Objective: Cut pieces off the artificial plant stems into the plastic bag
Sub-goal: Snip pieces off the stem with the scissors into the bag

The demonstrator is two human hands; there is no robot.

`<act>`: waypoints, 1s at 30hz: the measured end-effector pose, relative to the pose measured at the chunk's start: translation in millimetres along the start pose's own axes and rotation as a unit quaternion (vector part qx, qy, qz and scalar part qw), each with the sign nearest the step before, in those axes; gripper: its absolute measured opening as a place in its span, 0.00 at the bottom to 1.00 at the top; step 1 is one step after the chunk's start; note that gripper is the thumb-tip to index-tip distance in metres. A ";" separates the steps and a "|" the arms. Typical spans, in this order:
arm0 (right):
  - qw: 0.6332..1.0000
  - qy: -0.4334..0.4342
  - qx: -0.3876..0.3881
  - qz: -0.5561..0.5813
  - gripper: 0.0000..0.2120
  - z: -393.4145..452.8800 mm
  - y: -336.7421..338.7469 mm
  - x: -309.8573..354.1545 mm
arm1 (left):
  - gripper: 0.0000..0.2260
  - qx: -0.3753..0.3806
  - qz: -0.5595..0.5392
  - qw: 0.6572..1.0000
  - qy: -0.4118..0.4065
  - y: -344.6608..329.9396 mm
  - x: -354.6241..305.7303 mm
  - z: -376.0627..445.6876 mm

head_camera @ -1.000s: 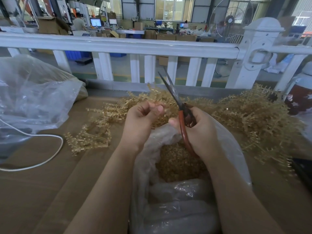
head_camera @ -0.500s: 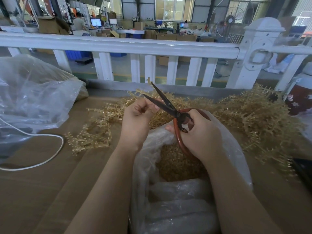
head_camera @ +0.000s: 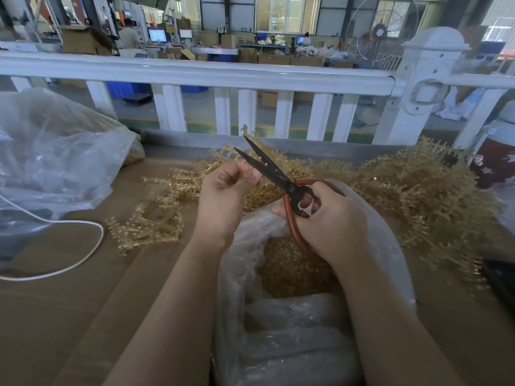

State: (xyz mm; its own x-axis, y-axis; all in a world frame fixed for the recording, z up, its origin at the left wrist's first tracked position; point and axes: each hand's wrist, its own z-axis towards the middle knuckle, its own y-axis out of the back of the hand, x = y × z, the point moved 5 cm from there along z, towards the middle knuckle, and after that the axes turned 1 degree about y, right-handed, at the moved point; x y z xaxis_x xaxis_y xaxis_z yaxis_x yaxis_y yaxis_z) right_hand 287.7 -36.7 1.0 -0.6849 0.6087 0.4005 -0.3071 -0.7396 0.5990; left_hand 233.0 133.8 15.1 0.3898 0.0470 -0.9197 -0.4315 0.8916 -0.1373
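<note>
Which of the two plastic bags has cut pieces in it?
The plastic bag under the hands, holding golden bits; the bag on the left shows none.

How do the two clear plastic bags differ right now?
The plastic bag below the hands stands open, holding cut golden pieces. The other bag, far left, lies crumpled on its side; its contents are unclear. Both are transparent and rest on the brown table.

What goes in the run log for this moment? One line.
left hand: pinches gold plastic plant stem | right hand: grips red-handled scissors, blades open | clear plastic bag: below, holds cut pieces
</note>
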 end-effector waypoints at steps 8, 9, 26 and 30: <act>1.000 0.007 0.001 0.002 0.30 0.0 2.0 1.4 | 0.03 -0.011 0.004 1.000 0.005 0.4 3.3 1.7; 1.000 0.009 0.003 -0.001 0.30 0.1 2.6 2.8 | 0.04 -0.011 0.015 1.000 0.000 0.2 3.2 1.8; 0.999 0.031 -0.024 -0.015 0.28 -0.1 4.7 2.6 | 0.08 0.000 0.044 0.999 -0.008 -4.0 2.7 0.6; 0.999 0.037 -0.033 -0.014 0.27 -0.4 4.7 1.9 | 0.07 0.006 0.036 0.999 -0.005 -3.3 3.6 0.8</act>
State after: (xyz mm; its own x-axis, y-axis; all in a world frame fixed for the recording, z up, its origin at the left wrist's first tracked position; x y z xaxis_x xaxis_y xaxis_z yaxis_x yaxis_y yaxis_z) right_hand 284.6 -39.2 4.3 -0.7222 0.6080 0.3298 -0.3679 -0.7414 0.5613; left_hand 236.5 131.4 12.6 0.3667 0.1148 -0.9232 -0.4488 0.8911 -0.0675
